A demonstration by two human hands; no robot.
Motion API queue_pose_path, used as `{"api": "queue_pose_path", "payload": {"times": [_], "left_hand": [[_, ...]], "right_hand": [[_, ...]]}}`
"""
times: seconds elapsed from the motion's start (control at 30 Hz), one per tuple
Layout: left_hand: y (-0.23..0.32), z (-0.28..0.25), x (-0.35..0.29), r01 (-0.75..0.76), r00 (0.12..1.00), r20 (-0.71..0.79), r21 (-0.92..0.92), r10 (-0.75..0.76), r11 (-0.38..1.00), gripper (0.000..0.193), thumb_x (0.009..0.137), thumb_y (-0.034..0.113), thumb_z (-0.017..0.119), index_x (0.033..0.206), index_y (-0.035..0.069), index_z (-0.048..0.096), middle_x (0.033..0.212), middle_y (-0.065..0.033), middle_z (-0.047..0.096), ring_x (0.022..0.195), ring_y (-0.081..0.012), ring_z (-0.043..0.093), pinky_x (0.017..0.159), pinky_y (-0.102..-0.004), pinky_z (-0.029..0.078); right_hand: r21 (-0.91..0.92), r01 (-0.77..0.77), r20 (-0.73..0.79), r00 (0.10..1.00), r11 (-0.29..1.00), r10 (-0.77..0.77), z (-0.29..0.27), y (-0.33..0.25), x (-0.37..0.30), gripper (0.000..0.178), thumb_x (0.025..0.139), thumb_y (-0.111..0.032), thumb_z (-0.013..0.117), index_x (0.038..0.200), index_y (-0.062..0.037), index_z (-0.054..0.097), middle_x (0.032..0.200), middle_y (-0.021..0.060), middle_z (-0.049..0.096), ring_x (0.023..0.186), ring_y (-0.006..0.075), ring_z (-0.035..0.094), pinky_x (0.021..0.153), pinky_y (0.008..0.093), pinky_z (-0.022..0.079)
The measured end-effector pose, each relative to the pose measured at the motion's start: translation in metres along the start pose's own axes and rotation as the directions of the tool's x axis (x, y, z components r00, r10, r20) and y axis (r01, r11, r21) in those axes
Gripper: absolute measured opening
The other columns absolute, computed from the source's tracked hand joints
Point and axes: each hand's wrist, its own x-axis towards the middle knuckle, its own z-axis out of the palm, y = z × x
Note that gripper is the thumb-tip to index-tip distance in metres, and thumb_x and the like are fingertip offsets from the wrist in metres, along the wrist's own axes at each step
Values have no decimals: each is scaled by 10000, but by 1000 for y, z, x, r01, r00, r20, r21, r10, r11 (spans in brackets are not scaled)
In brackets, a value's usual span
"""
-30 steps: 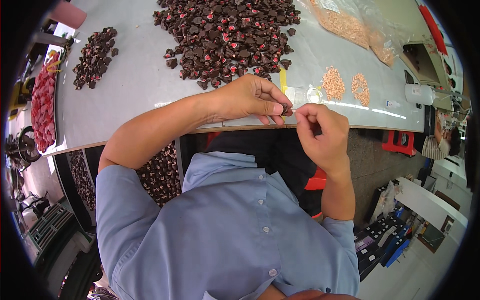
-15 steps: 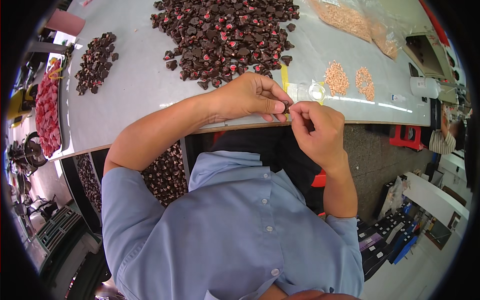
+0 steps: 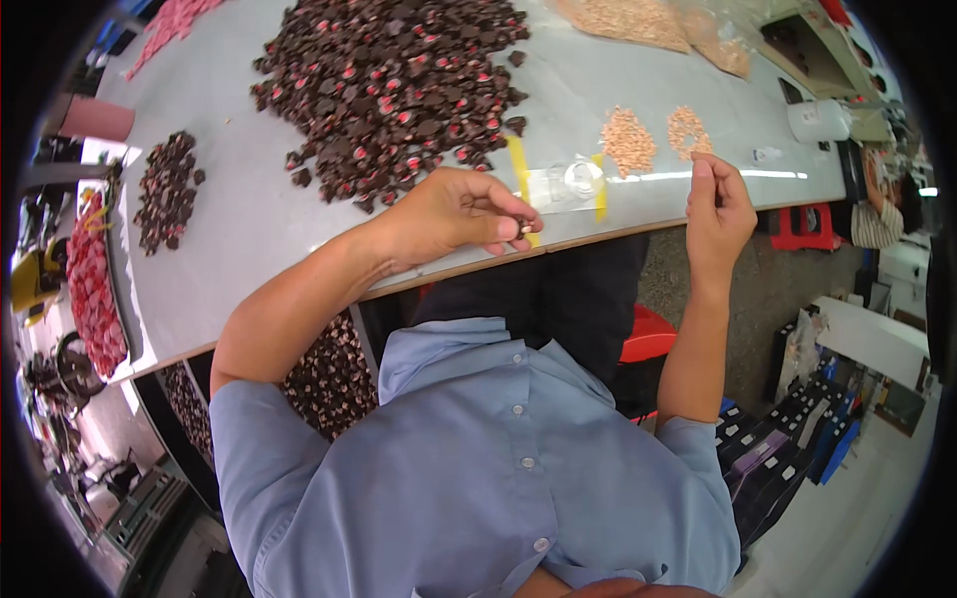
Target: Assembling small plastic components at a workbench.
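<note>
Between the thumb and fingers of my left hand (image 3: pixel 454 212) is a small dark-brown piece (image 3: pixel 521 230) with a pale spot on it, held just over the table's near edge. My right hand (image 3: pixel 722 209) is raised at the right, fingertips pinched together at the near side of a ring-shaped scatter of small peach-coloured bits (image 3: pixel 686 130). Whatever those fingertips hold, if anything, is too small to see. Beside the scatter lies a denser pile of the same peach bits (image 3: pixel 626 142). A large heap of dark-brown pieces (image 3: pixel 399 95), some with red-and-white spots, spreads beyond my left hand.
A smaller dark heap (image 3: pixel 167 194) lies at the left, by a tray of pinkish-red pieces (image 3: pixel 92 289). Yellow tape (image 3: pixel 517 171) and a clear round item (image 3: pixel 580 179) sit near the front edge. Bags of peach bits (image 3: pixel 628 22) lie at the back. A red stool (image 3: pixel 802 229) stands right.
My right hand has left the dark piece and moved right to the peach scatter. The left hand still holds its piece. The whole view has shifted, bringing more of the table's left into sight.
</note>
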Motion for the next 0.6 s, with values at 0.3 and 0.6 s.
{"api": "queue_pose_path", "payload": {"times": [0.3, 0.6], "left_hand": [[3, 1, -5, 78, 996, -32, -33, -79, 996, 187, 918, 28, 697, 1084, -45, 647, 1172, -176, 690, 1019, -251, 714, 873, -331, 583], [2, 5, 0, 67, 996, -49, -26, -68, 997, 253, 890, 87, 746, 1099, -28, 663, 1165, -187, 699, 971, -207, 719, 824, -292, 569]], "right_hand": [[-539, -11, 92, 993, 842, 72, -37, 61, 30, 134, 886, -132, 685, 986, -45, 666, 593, 48, 539, 560, 141, 536, 551, 321, 426], [-609, 77, 177, 983, 790, 41, -24, 74, 47, 113, 881, -172, 663, 946, -80, 652, 701, 99, 665, 675, 292, 668, 638, 402, 499]]}}
